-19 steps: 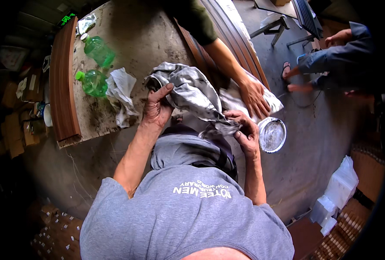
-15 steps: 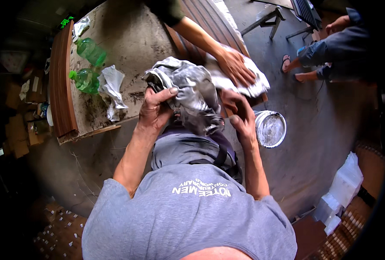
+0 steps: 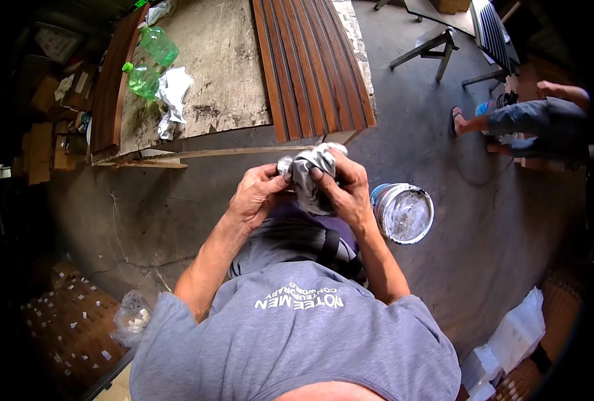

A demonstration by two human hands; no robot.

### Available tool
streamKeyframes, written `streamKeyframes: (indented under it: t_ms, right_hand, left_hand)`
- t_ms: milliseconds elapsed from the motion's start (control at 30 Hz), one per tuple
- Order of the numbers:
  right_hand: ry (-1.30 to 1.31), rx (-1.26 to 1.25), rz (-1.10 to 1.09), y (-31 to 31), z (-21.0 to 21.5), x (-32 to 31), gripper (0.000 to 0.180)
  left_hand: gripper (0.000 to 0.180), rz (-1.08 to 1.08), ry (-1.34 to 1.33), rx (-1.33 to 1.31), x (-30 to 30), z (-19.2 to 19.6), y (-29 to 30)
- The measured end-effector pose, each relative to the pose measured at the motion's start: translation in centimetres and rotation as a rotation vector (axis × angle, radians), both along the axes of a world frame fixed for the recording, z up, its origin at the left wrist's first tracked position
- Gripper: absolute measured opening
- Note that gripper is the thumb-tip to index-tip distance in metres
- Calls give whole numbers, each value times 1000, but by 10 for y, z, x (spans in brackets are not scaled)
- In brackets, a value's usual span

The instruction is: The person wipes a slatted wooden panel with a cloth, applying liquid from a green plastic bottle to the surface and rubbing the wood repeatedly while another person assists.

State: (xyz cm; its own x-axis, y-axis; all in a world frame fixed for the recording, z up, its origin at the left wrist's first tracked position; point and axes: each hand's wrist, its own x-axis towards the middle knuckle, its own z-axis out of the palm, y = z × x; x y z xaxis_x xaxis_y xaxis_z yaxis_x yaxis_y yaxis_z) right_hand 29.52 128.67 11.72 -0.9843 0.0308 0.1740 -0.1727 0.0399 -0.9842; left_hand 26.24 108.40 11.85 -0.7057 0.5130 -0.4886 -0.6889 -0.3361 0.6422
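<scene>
We grasp cloth (image 3: 308, 164) betw. L hand (image 3: 254, 194) & R hand (image 3: 351, 190), seemingly bunching it. Next move may need one looser grip.

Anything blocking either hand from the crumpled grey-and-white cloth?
Nothing visible: the left hand and right hand both touch the crumpled grey-and-white cloth directly. The round, whitish-topped bucket stands right of the right hand, not between.
</scene>
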Motion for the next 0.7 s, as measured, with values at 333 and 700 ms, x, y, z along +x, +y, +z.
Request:
streamKeyframes:
  t_ms: [333,700]
  right_hand:
    - [-53,19,-161,8,18,72,17]
    - [-176,-348,-173,25,26,32,23]
  left_hand:
    - [21,-3,1310,-901,23,25,-19]
    - [28,170,673,-517,21,36,12]
